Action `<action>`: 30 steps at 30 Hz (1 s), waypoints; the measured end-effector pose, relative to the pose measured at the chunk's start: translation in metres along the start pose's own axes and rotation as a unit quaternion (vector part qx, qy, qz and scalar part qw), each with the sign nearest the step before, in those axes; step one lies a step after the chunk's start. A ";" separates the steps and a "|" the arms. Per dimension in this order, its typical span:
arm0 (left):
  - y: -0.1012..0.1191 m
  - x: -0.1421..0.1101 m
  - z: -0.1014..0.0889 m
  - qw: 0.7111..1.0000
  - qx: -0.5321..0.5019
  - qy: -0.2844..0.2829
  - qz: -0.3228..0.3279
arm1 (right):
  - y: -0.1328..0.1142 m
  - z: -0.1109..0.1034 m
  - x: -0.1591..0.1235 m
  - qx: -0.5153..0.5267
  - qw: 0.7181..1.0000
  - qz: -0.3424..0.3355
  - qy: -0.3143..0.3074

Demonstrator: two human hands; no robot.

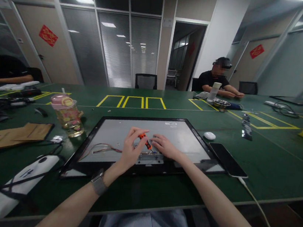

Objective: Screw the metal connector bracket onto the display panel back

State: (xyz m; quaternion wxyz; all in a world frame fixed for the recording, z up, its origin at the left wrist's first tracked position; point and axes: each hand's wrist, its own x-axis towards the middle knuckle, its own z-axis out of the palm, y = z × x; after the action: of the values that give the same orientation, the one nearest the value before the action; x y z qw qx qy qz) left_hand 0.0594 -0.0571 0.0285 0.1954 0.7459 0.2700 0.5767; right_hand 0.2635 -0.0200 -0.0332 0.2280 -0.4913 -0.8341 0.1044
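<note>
A large flat display panel point(113, 129) with a black frame and grey back lies on the green table in front of me. My left hand point(131, 148), with a watch at the wrist, grips an orange and black screwdriver point(144, 140) between thumb and fingers. Its tip points down at a metal bracket with small parts point(149, 159) near the panel's front edge. Beside that bracket, my right hand point(165, 147) lies low over the panel, fingers stretched toward the screwdriver. Thin coloured wires point(102, 148) run across the panel to the left.
Left of the panel stand a pink-lidded bottle point(69, 114), a paper bag point(11, 138) and a white power strip point(19, 185) with cables. To the right lie a phone point(227, 159) on a charging cable and a white earbud case point(209, 136). Two people sit across the table.
</note>
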 end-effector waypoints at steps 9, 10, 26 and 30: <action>-0.002 -0.006 0.004 0.999 -0.038 0.008 -0.019 | -0.003 -0.003 -0.002 0.010 1.000 0.001 -0.003; -0.002 -0.005 0.005 0.999 -0.031 0.013 -0.011 | -0.003 -0.004 -0.002 0.008 1.000 0.000 -0.005; -0.009 -0.010 0.010 0.998 -0.035 -0.036 -0.029 | -0.001 -0.002 -0.001 0.006 1.000 -0.005 -0.003; -0.008 -0.010 0.010 1.000 -0.001 -0.008 -0.017 | 0.001 0.000 0.000 0.007 1.000 0.001 0.005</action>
State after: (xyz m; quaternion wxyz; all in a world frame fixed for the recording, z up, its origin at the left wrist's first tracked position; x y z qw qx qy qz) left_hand 0.0657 -0.0570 0.0130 0.2079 0.7453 0.2812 0.5677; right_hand 0.2646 -0.0196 -0.0343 0.2356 -0.4909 -0.8317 0.1080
